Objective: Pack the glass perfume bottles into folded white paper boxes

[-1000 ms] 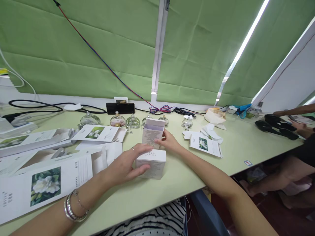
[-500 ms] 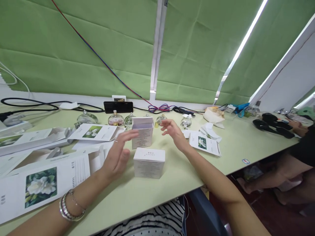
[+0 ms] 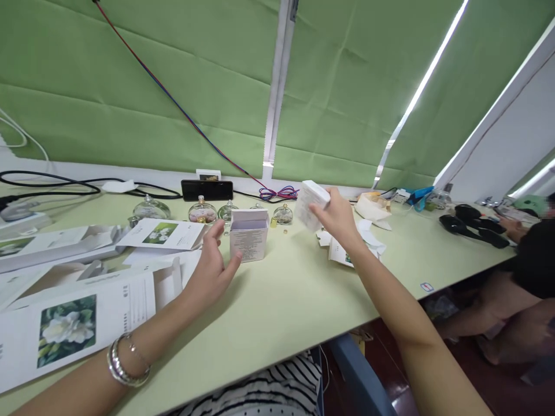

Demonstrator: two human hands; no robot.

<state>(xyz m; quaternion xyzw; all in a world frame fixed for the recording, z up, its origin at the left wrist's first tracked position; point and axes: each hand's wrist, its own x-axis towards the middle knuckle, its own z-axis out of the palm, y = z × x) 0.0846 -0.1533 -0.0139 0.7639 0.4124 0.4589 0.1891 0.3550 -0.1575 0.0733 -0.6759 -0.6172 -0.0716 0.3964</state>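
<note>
My right hand (image 3: 336, 216) grips a closed white carton (image 3: 309, 207), tilted and lifted above the table at the right of centre. My left hand (image 3: 215, 263) is beside an open-topped white carton (image 3: 249, 241) that stands upright, with small print on its front. The fingers of that hand are apart and hold nothing; whether the thumb tip touches the carton I cannot tell. Behind the open carton stand glass perfume bottles, among them a round one with a pinkish front (image 3: 202, 211) and a clear one (image 3: 284, 215).
Flattened flower-printed cartons (image 3: 104, 309) cover the table's left side. A black phone (image 3: 207, 190) leans near the wall, with coiled cables (image 3: 280, 193) beside it. More printed packaging (image 3: 340, 252) lies under my right hand. A co-worker's dark sleeve (image 3: 537, 248) shows at far right.
The closed carton, standing in front of the open one before, is now in my right hand, raised and carried to the back right. My left hand has come slightly lower beside the open carton.
</note>
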